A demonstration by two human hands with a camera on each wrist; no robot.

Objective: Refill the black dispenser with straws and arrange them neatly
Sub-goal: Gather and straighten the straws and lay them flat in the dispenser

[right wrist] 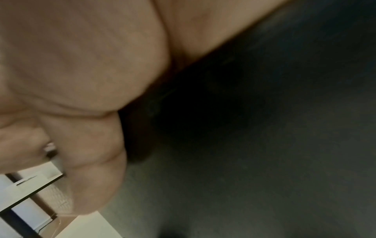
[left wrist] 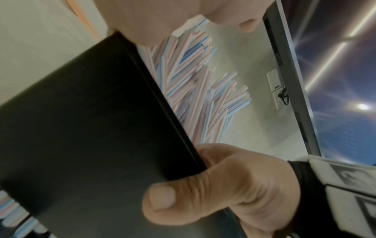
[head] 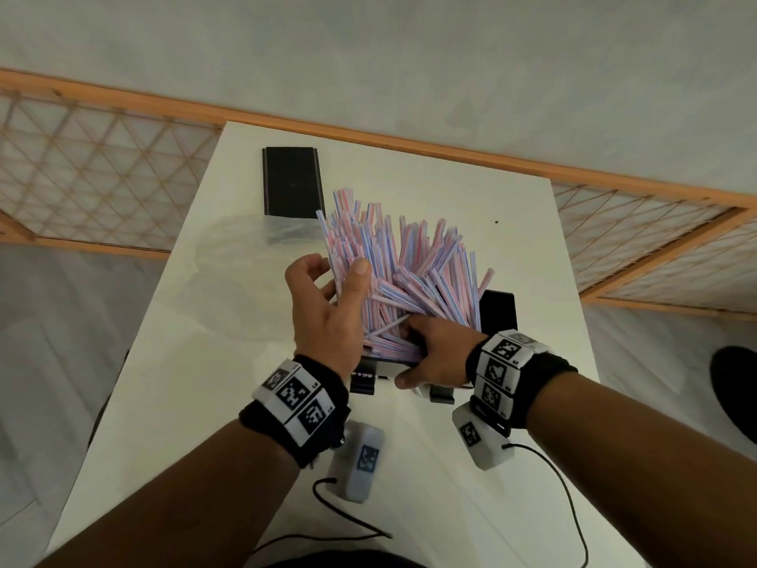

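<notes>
Both hands are working at the black dispenser (head: 497, 311), which is sitting on the white counter (head: 532, 248) directly under them. A big fan of pink-and-blue striped straws (head: 409, 256) is sticking up out of its open top, splayed every which way and leaning away from the person.

Left hand (head: 327, 313) is sitting at the left side of the bunch: thumb pressing onto the straws from the front, fingers curling round the far side, so the grip is closing on the straws. In the left wrist view the dispenser's black side wall (left wrist: 91, 128) is filling most of the frame, w/ straws (left wrist: 193, 90) fanning out beyond it.

Right hand (head: 434, 354) is lying at the near right of the bunch, knuckles up, fingers reaching in among the straw bases at the dispenser rim. In the left wrist view its thumb (left wrist: 173, 202) is pressing on the black wall w/ fingers going over the edge, so this grip is prob. holding the dispenser itself, though the fingertips are hidden. The right wrist view is showing only blurred palm (right wrist: 81, 64) against a dark surface.

Beyond the left hand, a flat black lid (head: 291, 182) is lying on the counter, w/ a crumpled clear plastic bag (head: 245, 248) between it and the hand. Behind the counter a wooden lattice screen (head: 102, 166) is standing.
</notes>
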